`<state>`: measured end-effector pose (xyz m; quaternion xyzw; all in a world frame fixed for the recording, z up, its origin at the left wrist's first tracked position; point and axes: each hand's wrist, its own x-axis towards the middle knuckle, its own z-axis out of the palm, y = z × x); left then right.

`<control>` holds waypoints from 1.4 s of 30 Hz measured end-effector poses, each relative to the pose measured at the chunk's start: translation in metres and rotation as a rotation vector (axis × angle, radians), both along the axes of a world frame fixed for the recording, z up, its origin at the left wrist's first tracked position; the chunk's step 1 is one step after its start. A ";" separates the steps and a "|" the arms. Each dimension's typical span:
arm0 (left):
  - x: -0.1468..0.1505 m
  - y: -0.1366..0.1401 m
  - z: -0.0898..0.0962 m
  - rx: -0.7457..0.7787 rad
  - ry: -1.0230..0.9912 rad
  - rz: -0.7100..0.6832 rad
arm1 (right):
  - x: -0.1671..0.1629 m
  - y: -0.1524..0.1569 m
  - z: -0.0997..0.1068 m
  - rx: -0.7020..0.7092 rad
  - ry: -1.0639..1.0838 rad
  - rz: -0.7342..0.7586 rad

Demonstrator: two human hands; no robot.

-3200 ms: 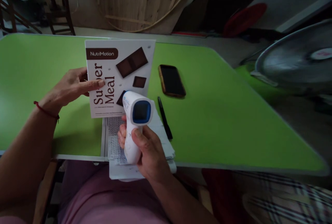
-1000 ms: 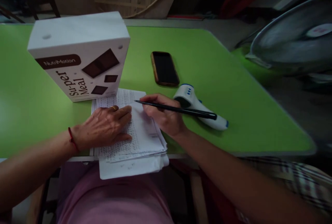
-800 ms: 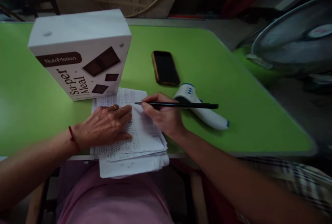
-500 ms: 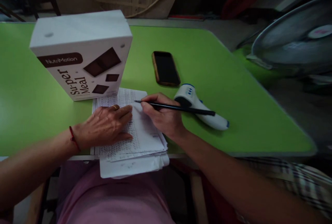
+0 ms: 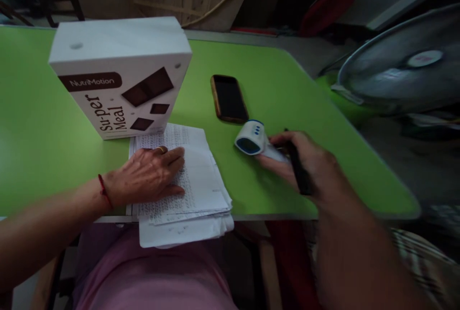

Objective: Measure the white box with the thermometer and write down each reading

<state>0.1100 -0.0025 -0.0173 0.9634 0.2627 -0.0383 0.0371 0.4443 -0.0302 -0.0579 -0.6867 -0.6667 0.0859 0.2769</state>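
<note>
My left hand (image 5: pixel 153 173) lies flat, palm down, on a handwritten notebook (image 5: pixel 203 171) with worn, loose-looking pages at the table's near edge. My right hand (image 5: pixel 318 164) is wrapped around the handle of a white and blue infrared thermometer (image 5: pixel 256 132), whose head points left, toward the notebook. A black pen (image 5: pixel 300 171) is still in that hand, lying across the palm side near the thumb; part of it is hidden. Just beyond the thermometer head a smartphone (image 5: pixel 230 98) in a brown-edged case rests face up, with a dark screen.
A tall white NutriMotion box (image 5: pixel 143 75) stands upright on the green table (image 5: pixel 283 85), behind the notebook's top edge. Off the table's right side is a large round fan (image 5: pixel 402 56). A red round object (image 5: pixel 328 10) shows farther back.
My right hand has left the page and moved right, closing around the thermometer's handle with the pen kept in it. The thermometer has turned slightly. My left hand stays on the notebook.
</note>
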 end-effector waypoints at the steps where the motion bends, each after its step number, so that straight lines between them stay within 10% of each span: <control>1: 0.000 0.000 0.000 0.003 -0.010 -0.003 | -0.010 0.002 0.002 0.002 0.002 -0.062; 14: -0.001 -0.001 -0.001 0.020 -0.015 -0.007 | -0.083 0.052 0.006 0.053 0.012 0.080; 19: -0.002 -0.002 -0.002 0.030 -0.004 -0.013 | -0.105 0.026 0.030 0.348 0.168 0.229; 25: -0.004 -0.001 -0.005 0.064 -0.051 -0.021 | -0.133 0.022 0.021 0.001 0.767 0.214; 42: -0.001 -0.002 0.000 0.009 0.014 -0.002 | -0.132 0.030 -0.010 0.241 0.414 0.250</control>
